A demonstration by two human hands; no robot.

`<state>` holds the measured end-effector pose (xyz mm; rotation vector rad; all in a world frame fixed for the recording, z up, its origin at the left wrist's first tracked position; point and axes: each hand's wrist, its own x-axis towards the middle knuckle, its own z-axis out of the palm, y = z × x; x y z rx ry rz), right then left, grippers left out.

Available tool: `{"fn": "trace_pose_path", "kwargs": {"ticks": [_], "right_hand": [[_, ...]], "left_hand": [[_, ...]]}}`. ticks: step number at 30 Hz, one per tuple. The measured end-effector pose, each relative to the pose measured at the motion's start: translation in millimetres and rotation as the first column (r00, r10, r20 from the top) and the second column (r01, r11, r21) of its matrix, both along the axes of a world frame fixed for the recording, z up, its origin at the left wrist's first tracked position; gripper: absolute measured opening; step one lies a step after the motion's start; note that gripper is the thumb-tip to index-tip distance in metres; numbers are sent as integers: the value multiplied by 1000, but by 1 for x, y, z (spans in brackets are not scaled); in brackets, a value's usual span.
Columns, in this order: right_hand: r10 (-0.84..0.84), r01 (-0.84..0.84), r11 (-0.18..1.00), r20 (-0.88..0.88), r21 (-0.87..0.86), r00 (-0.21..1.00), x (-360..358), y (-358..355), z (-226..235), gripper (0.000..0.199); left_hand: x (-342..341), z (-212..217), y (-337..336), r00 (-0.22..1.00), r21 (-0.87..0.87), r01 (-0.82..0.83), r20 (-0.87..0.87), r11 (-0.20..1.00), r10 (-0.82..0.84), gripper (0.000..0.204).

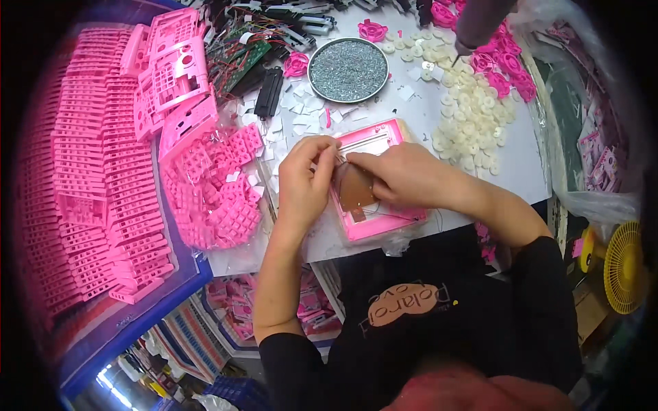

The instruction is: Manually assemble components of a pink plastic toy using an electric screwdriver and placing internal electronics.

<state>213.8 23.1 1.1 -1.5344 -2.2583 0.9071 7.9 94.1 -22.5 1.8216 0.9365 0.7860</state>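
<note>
In front of me on the white table lies a pink plastic casing [388, 228] with a rectangular opening. Over it sits a brown board [356, 188] with a thin wire along its edge. My left hand [306, 175] is closed in a pinch at the board's upper left corner. My right hand [415, 177] comes in from the right with bent fingers, its index fingertip close to the left fingertips and its other fingers against the board's right side. What lies between the fingertips is too small to make out.
A round tray of small screws [349, 70] stands behind the casing. White discs [473, 127] are heaped at the right, below a hanging dark tool [473, 27]. Pink button pads [226, 212] and stacked pink casings [82, 171] fill the left. Wired circuit boards [257, 55] lie farther back.
</note>
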Motion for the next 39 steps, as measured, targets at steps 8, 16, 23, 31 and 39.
{"fn": "trace_pose_path", "kwargs": {"ticks": [8,16,23,31,39], "right_hand": [[177,-194,980,255,46,951,-2,-8,11,41],[-220,205,922,9,328,975,7,-38,-8,12],[-206,195,930,3,311,979,5,-37,-10,12],[-196,203,913,-57,354,979,7,-38,-20,11],[-182,66,856,180,514,967,11,-20,2,16]], "left_hand": [[12,5,4,998,-108,-27,-62,994,21,15],[36,15,-4,916,293,223,-389,930,-97,14],[42,23,6,773,322,493,-589,808,-236,10],[83,48,10,287,16,804,-886,594,-364,14],[72,32,24,586,156,578,-762,801,-274,13]]}}
